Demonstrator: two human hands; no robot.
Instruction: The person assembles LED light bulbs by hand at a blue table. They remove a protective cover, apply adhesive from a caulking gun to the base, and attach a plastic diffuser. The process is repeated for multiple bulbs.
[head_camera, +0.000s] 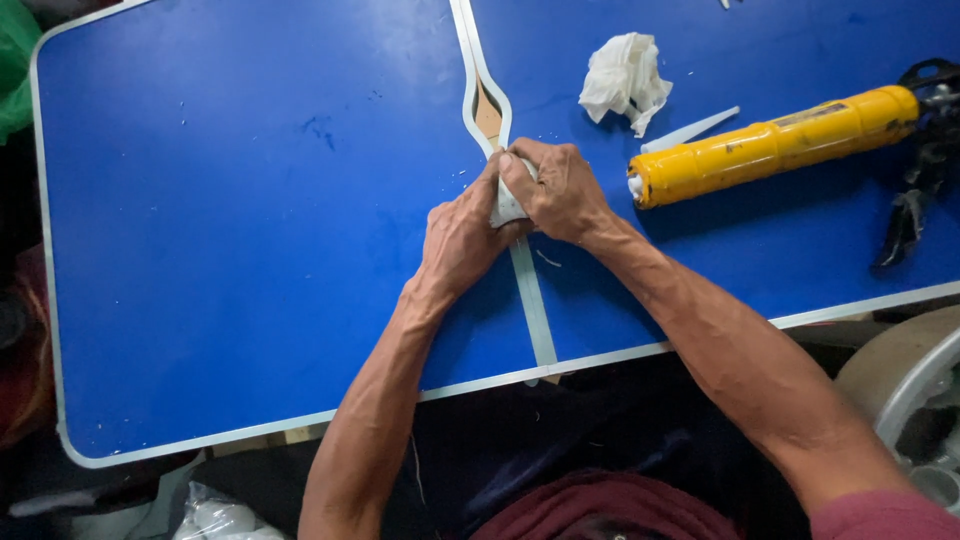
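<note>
Both of my hands meet over the middle seam of a blue folding table (250, 250). My left hand (458, 238) and my right hand (556, 190) are closed together around a small white object (506, 207), most of it hidden by my fingers. Just to the right lies a yellow caulking gun (775, 145) with a black handle, its white tip end pointing toward my right hand. A white pointed nozzle (690, 130) lies beside it.
A crumpled white tissue (625, 78) rests on the table beyond my right hand. A plastic bag (215, 515) sits below the table's near edge at the left. A grey round object (905, 400) stands at the lower right, green cloth (15, 60) at the far left.
</note>
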